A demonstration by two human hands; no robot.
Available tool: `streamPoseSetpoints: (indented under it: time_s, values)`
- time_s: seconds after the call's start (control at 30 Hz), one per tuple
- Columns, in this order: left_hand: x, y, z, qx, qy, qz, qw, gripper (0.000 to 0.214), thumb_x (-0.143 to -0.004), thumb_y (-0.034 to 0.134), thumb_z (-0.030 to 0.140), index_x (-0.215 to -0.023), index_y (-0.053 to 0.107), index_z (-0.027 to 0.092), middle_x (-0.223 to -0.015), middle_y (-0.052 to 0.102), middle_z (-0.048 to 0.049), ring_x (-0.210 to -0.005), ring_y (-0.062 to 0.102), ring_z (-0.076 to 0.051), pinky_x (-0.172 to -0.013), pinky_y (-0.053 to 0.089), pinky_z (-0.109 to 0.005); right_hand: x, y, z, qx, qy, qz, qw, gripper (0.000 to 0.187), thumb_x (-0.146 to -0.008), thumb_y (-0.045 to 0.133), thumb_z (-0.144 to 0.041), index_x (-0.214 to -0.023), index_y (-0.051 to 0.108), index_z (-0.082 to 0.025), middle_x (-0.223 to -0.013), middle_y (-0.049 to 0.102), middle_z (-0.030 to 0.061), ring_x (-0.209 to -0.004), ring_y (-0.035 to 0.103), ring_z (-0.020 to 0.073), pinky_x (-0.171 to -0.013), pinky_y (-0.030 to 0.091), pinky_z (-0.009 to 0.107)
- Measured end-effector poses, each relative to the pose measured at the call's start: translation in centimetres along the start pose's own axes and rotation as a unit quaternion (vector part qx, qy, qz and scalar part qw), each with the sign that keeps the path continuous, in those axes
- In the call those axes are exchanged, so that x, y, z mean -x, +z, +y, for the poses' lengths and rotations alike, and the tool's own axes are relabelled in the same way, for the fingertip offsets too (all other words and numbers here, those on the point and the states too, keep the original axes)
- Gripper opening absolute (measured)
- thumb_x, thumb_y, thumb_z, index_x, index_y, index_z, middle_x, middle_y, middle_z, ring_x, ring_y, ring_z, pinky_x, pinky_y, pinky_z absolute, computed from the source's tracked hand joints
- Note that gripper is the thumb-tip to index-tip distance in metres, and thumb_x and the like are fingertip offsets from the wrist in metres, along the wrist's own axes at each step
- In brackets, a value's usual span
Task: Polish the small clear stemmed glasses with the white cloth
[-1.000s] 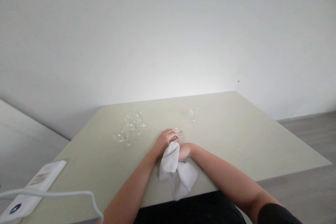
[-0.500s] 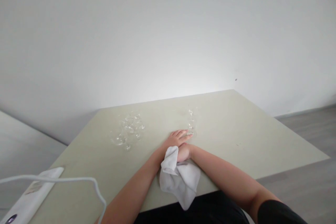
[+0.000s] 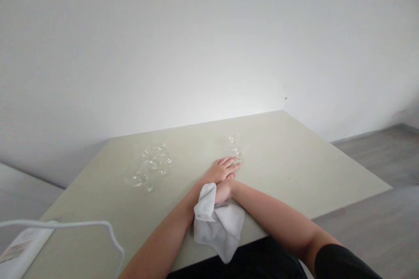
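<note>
My left hand [image 3: 223, 168] is open, its fingers stretched out, the tips over the foot of a clear stemmed glass [image 3: 235, 144]. Just below it, my right hand [image 3: 224, 192] is closed on a white cloth [image 3: 218, 231], which hangs in folds toward the near table edge. The two hands touch, and the right hand's fingers are mostly hidden. To the left of my hands stands a group of several clear glasses [image 3: 152, 161], faint against the pale tabletop.
The pale table [image 3: 275, 157] backs onto a white wall [image 3: 209, 52]. A white box-like object [image 3: 28, 246] lies at the near left, with a white cable [image 3: 81, 225] crossing in front. Grey floor [image 3: 366, 231] shows on the right.
The view has turned slightly right, so the table and glasses appear further left. My left fingers have shifted slightly against the glass's foot; the cloth stays with my right hand.
</note>
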State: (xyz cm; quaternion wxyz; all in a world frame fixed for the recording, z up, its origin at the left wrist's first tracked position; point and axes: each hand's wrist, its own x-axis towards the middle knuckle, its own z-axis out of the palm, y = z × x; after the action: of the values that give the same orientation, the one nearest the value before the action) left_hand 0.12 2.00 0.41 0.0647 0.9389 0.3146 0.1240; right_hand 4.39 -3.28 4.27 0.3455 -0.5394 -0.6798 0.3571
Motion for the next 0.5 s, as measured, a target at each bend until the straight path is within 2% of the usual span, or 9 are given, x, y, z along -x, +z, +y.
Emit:
streamPoseSetpoints:
  time_s: [0.3,0.4,0.5]
  values:
    - [-0.1,0.1,-0.4,-0.003,-0.019,-0.019,1.000,0.054,-0.094,0.045,0.038,-0.146,0.033,0.029,-0.155,0.029,-0.0059,-0.143,0.023,-0.025,-0.114,0.026,-0.045,-0.7,-0.2,-0.3,-0.042,0.006,0.007,0.999,0.025,-0.094,0.050,-0.023,-0.111,0.068,-0.024,-0.130,0.057,0.0129,-0.123,0.050,0.0259,-0.098,0.042,0.044]
    - [-0.1,0.4,-0.5,0.007,-0.014,0.000,1.000,0.052,-0.093,0.045,0.036,-0.144,0.037,0.028,-0.155,0.029,-0.0067,-0.143,0.024,-0.026,-0.113,0.028,-0.046,-0.3,-0.3,0.1,-0.058,0.002,-0.009,0.998,0.029,-0.093,0.056,-0.032,-0.119,0.060,-0.020,-0.129,0.056,0.0111,-0.118,0.053,0.0256,-0.099,0.043,0.047]
    - [0.3,-0.2,-0.6,0.002,-0.029,0.050,0.998,0.045,-0.092,0.045,0.028,-0.137,0.048,0.025,-0.148,0.040,-0.0085,-0.140,0.029,-0.025,-0.112,0.031,-0.046,0.6,-0.9,1.1,-0.074,-0.010,-0.045,0.996,0.030,-0.094,0.057,-0.035,-0.120,0.057,-0.020,-0.126,0.055,0.0090,-0.110,0.057,0.0225,-0.093,0.049,0.043]
